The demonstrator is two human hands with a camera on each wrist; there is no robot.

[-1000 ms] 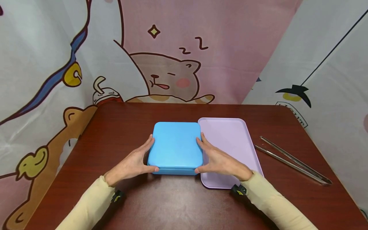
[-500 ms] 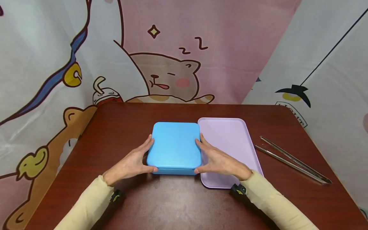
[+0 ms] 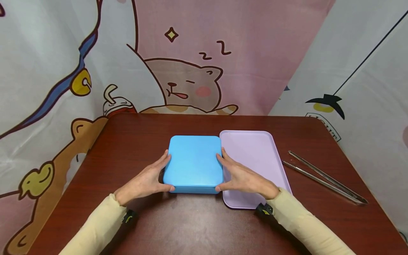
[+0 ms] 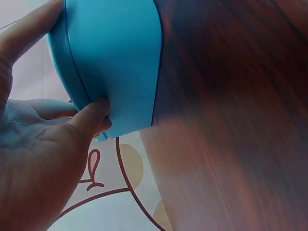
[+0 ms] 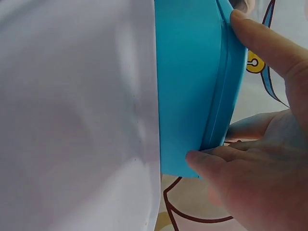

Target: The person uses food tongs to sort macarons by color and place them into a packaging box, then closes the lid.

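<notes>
A light blue lidded box (image 3: 193,161) stands on the table, its lid on and its contents hidden. On its left side my left hand (image 3: 143,182) grips it, thumb at the front corner and fingers along the side. The right hand (image 3: 247,179) grips the opposite side in the same way. In the left wrist view, fingertips (image 4: 98,108) of the left hand press near the seam below the lid. The right wrist view has the right hand's fingertips (image 5: 195,158) against the box wall (image 5: 185,91), around the lid's rim.
A lilac tray (image 3: 255,148) lies flat right beside the box, partly under the right hand. Metal tongs (image 3: 325,179) rest to the right of the tray with their arms apart. Behind the brown table (image 3: 137,131) hangs a printed cloth (image 3: 248,53).
The box and both hands have shifted very slightly left since a second ago. In the last half second they have barely moved, and the grip is the same.
</notes>
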